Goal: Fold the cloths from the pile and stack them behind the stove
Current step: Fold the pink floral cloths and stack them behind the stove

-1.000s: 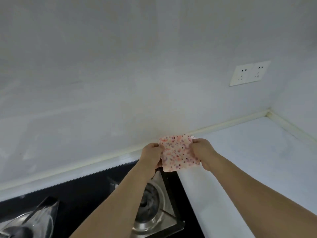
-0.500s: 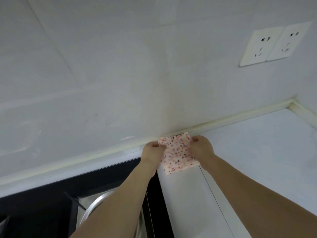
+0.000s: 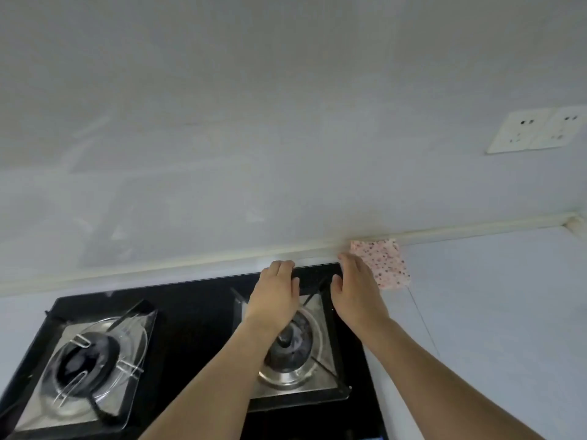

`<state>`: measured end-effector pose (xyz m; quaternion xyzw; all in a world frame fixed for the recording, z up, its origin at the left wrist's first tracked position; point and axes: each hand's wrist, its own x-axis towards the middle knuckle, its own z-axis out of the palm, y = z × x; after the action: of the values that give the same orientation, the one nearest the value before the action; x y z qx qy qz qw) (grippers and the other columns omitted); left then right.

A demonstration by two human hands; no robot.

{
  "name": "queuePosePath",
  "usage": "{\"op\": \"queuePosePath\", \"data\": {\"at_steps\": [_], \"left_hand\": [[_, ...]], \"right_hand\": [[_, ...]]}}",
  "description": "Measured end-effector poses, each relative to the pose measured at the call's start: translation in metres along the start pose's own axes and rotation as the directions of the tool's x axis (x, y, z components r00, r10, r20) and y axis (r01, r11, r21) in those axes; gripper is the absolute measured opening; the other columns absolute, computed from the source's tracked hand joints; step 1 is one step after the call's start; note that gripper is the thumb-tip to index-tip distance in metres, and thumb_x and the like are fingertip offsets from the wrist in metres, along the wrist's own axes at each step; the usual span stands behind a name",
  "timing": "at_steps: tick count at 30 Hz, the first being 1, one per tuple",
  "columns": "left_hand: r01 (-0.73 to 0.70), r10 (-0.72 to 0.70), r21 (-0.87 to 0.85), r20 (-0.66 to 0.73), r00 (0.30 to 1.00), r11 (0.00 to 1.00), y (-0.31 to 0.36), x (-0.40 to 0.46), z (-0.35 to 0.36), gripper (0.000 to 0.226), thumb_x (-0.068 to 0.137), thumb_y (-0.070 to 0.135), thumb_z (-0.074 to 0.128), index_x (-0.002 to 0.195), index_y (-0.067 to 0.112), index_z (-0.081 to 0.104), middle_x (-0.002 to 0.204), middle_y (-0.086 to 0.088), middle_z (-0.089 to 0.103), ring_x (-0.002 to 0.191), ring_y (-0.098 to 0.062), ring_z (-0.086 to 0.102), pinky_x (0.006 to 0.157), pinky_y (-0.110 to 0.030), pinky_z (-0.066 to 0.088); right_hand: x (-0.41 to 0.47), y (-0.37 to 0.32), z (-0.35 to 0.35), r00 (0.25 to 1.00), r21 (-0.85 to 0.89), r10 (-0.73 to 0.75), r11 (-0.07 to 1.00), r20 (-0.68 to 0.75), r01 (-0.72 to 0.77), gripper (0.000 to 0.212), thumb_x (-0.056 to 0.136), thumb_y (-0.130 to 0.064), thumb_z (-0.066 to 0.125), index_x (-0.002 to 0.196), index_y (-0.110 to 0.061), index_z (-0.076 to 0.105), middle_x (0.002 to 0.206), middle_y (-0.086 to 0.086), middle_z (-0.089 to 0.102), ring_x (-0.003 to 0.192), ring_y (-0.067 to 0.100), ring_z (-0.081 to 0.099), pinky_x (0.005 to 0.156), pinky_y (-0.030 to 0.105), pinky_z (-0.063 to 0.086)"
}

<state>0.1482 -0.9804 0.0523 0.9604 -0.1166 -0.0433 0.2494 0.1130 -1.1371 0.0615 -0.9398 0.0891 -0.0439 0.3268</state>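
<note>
Partly, the right hand (image 3: 355, 293) overlaps the folded cloth's (image 3: 386, 265) left edge.

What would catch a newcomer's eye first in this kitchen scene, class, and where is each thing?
The black two-burner stove fills the lower left, with both bare hands over its right burner: the left hand and the right hand, both empty. A small folded floral cloth lies on the pale counter against the wall, just past the stove's back right corner. A double wall socket sits at the upper right.
</note>
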Motion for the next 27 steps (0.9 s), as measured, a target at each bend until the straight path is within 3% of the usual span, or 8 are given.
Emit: {"op": "queuePosePath", "data": {"at_steps": [4, 10, 19, 27], "left_hand": [[-0.03, 0.038, 0.095, -0.086, 0.996, 0.995, -0.063, -0.038, -0.059, 0.039, 0.102, 0.027, 0.04, 0.139, 0.016, 0.041, 0.139, 0.001, 0.045, 0.125, -0.017, 0.042, 0.104, -0.031, 0.039], [-0.033, 0.054, 0.166, -0.12, 0.991, 0.986, -0.177, -0.099, -0.143, 0.041, 0.102, 0.026, 0.04, 0.141, 0.014, 0.04, 0.142, -0.002, 0.044, 0.128, -0.021, 0.041, 0.106, -0.031, 0.036], [0.15, -0.113, 0.165, -0.212, 0.971, 0.975, -0.322, -0.186, -0.224, 0.043, 0.101, 0.028, 0.041, 0.142, 0.014, 0.039, 0.142, -0.002, 0.044, 0.129, -0.021, 0.04, 0.107, -0.034, 0.037], [0.247, -0.196, 0.174, -0.267, 0.943, 0.953, -0.446, -0.254, -0.284, 0.043, 0.102, 0.03, 0.038, 0.143, 0.018, 0.037, 0.147, 0.001, 0.04, 0.133, -0.02, 0.038, 0.11, -0.033, 0.034]], "right_hand": [[-0.035, -0.078, 0.035, 0.994, -0.008, -0.096, 0.995, 0.049, 0.097, 0.044, 0.098, -0.021, 0.048, 0.14, -0.015, 0.037, 0.144, 0.001, 0.04, 0.132, 0.015, 0.039, 0.108, 0.026, 0.033], [-0.079, -0.203, 0.102, 0.985, -0.001, -0.14, 0.99, 0.101, 0.141, 0.046, 0.097, -0.02, 0.05, 0.142, -0.016, 0.037, 0.145, 0.0, 0.041, 0.133, 0.016, 0.04, 0.11, 0.028, 0.032], [-0.118, -0.323, 0.189, 0.911, 0.055, -0.293, 0.955, 0.289, 0.29, 0.047, 0.099, -0.019, 0.045, 0.144, -0.014, 0.035, 0.146, 0.001, 0.04, 0.135, 0.014, 0.037, 0.113, 0.03, 0.03], [-0.154, -0.431, 0.281, 0.853, 0.047, -0.377, 0.921, 0.362, 0.387, 0.048, 0.099, -0.023, 0.046, 0.145, -0.017, 0.033, 0.148, 0.0, 0.038, 0.135, 0.015, 0.038, 0.111, 0.03, 0.031]]}}
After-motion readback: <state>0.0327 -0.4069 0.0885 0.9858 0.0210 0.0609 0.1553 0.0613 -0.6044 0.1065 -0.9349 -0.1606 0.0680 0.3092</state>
